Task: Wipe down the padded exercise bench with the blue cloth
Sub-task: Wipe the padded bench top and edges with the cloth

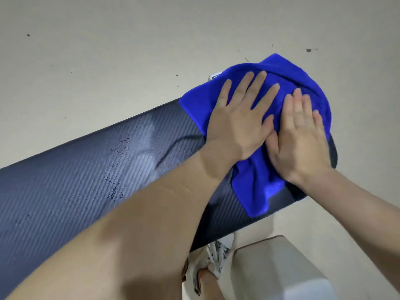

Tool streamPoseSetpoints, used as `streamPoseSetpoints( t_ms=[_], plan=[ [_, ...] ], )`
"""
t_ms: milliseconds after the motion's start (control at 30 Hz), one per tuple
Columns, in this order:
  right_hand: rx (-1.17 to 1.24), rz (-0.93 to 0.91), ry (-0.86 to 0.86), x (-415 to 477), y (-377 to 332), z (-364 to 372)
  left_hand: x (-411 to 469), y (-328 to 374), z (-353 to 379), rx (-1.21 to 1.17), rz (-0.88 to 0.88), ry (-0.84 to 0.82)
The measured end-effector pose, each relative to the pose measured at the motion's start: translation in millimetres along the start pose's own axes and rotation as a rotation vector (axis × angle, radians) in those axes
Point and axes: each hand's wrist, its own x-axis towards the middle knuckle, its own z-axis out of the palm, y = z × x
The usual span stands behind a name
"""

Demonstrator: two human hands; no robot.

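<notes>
— At the right end of the padded counter (75, 180), where's the blue cloth (255, 176)?
— Spread over that end, under both palms. The left hand (238, 124) and right hand (300, 137) press flat on it side by side, fingers straight, gripping nothing.
— And the surface?
— Dark ribbed weave, with cracked scuffs and a pale sheen mid-length. Pale floor (108, 50) all round, flecked with dark specks.

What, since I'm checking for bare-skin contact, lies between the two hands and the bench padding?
The blue cloth: in the head view, the left hand and right hand both press flat on it, which drapes over the bench padding.
</notes>
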Motion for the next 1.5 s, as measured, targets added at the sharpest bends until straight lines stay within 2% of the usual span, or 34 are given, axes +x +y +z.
streamPoseSetpoints(
  t_ms=[67,200,400,500,567,667,833,900,1000,1100,1167,1233,1400,1500],
  plan=[
    [0.078,0.077,0.035,-16.4,-34.9,10.3,-15.6,-16.8,-4.7,-0.033,0.011,0.041],
    [0.034,0.028,0.073,-45.1,-105.0,25.4,-64.0,-68.2,-19.8,0.014,-0.064,-0.07],
    [0.15,-0.172,0.038,-79.1,-204.2,37.9,-156.7,-146.6,-40.6,0.088,-0.239,-0.166],
    [0.174,-0.305,0.012,-92.1,-231.4,42.2,-189.0,-169.1,-48.9,0.123,-0.277,-0.198],
    [0.159,-0.385,-0.007,-84.2,-219.7,38.8,-189.6,-175.1,-50.7,0.154,-0.266,-0.192],
    [0.065,-0.452,-0.019,-66.7,-161.4,30.6,-171.4,-154.2,-42.9,0.153,-0.244,-0.156],
    [-0.058,-0.184,-0.015,-54.9,-52.3,20.0,-93.6,-53.0,-16.1,0.069,-0.128,-0.083],
    [-0.078,-0.128,-0.078,-53.4,-15.6,15.1,-72.7,-19.2,-9.4,0.046,-0.099,-0.092],
    [-0.05,-0.058,-0.113,-55.1,-1.1,9.2,-66.3,-5.4,-2.5,0.065,-0.033,-0.097],
    [0.023,0.001,-0.064,-69.6,-37.8,22.5,-85.7,-25.1,-3.8,0.053,-0.02,-0.044],
    [0.017,-0.054,-0.015,-80.9,-78.2,31.5,-111.7,-51.0,-7.0,0.016,-0.096,0.017],
    [0.006,-0.126,0.022,-91.6,-121.4,39.4,-142.8,-82.6,-13.2,0.011,-0.179,0.043],
    [0.043,-0.377,0.028,-123.5,-243.3,57.3,-244.7,-174.6,-35.6,0.137,-0.405,-0.016],
    [0.041,-0.564,0.017,-122.0,-259.8,60.6,-281.3,-200.9,-42.9,0.176,-0.482,-0.07]
  ],
)
